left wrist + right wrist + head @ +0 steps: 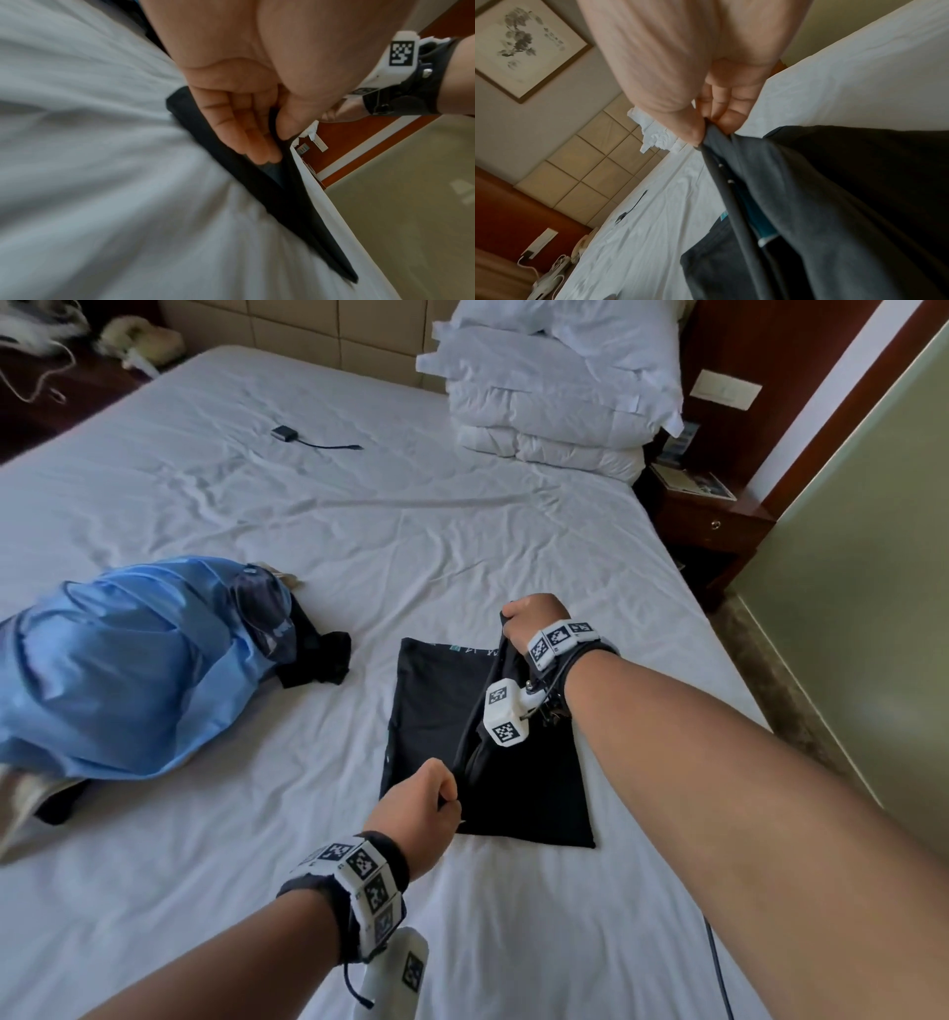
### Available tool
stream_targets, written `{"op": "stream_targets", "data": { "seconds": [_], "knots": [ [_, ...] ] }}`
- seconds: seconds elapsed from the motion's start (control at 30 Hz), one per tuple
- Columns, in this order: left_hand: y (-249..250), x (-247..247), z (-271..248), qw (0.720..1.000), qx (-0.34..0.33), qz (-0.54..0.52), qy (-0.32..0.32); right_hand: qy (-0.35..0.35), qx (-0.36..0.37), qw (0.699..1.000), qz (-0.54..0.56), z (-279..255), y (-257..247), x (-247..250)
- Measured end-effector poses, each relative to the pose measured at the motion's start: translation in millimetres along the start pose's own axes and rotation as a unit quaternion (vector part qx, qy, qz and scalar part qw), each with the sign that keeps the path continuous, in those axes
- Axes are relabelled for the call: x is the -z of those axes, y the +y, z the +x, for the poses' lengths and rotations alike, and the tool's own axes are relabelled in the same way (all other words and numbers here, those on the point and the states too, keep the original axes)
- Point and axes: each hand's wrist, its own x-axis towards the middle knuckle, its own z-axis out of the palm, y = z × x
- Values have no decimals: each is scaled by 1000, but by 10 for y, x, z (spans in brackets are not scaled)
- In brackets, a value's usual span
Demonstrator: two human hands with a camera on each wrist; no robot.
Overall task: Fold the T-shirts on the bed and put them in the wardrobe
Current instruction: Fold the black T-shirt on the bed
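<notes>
One black T-shirt point(436, 711) lies on the white bed point(462, 531) near its right edge, with one long side raised as a taut flap: the left hand point(421, 806) pinches the near end and the right hand point(534, 621) pinches the far end, thumb against curled fingers in both wrist views. Judgement: keep both pinches level and the edge tensioned, carry the flap across in one pass, and land it parallel to the opposite side. Several more garments sit by the blue bag point(118, 665), well apart to the left.
</notes>
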Motion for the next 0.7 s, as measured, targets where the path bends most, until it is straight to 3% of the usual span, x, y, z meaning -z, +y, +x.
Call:
{"op": "stream_targets", "data": {
  "seconds": [0.33, 0.57, 0.7],
  "knots": [
    [-463, 358, -116, 998, 60, -29, 18, -30, 6, 998, 55, 33, -513, -559],
    [-636, 395, -100, 993, 95, -65, -3, -35, 2, 998, 51, 90, -541, -889],
    [-695, 371, -111, 993, 100, -54, -22, -78, -36, 984, 156, 125, -535, -1058]
  ]
}}
